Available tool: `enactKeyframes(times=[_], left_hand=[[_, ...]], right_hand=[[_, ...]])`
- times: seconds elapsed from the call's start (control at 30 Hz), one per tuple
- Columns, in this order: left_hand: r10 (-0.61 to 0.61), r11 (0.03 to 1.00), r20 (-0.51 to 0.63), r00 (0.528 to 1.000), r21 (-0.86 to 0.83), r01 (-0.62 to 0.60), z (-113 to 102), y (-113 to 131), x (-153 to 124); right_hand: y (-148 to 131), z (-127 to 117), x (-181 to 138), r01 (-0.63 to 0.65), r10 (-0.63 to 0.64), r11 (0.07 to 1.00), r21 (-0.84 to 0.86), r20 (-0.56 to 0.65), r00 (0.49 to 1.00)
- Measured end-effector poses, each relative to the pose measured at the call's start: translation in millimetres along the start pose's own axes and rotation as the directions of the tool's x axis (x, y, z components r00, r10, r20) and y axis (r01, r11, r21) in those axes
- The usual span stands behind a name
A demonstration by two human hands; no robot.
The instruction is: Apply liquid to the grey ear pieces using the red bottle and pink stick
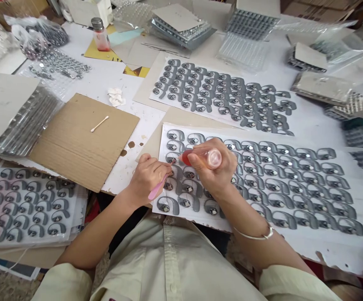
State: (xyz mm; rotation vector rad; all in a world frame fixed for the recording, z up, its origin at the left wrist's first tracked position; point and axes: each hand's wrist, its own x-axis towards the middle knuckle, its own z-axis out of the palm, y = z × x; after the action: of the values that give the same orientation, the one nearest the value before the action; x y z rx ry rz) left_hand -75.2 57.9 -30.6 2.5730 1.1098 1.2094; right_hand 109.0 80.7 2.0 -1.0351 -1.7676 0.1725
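Note:
My right hand (220, 173) is wrapped round a small squeeze bottle (196, 158) of red liquid. The bottle lies tilted, its narrow tip pointing left over a piece near the left edge of a white sheet (321, 242). Closed on a slim pink-handled tool (156, 190), my left hand (148, 177) rests at that same edge; the tool's working end is hidden. Rows of grey hook-shaped pieces (272, 171), each with a shiny round stone-like part, cover the sheet. Some of them are hidden under my hands.
A second sheet of similar pieces (206, 88) lies behind. To the left are a cardboard square (84, 138) with a cotton swab (100, 123), stacked trays (21, 117) and another filled sheet (27, 209). A capped jar (100, 35) stands at the back.

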Motion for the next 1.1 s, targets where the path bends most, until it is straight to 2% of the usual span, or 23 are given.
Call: enactKeyframes(times=[1.1], left_hand=[[-0.041,0.998,0.018,0.999,-0.044,0.042,-0.6,-2.0,-0.7]], right_hand=[[-0.4,-0.5,-1.7,0.034,-0.035,0.999,0.027,0.02,0.999]])
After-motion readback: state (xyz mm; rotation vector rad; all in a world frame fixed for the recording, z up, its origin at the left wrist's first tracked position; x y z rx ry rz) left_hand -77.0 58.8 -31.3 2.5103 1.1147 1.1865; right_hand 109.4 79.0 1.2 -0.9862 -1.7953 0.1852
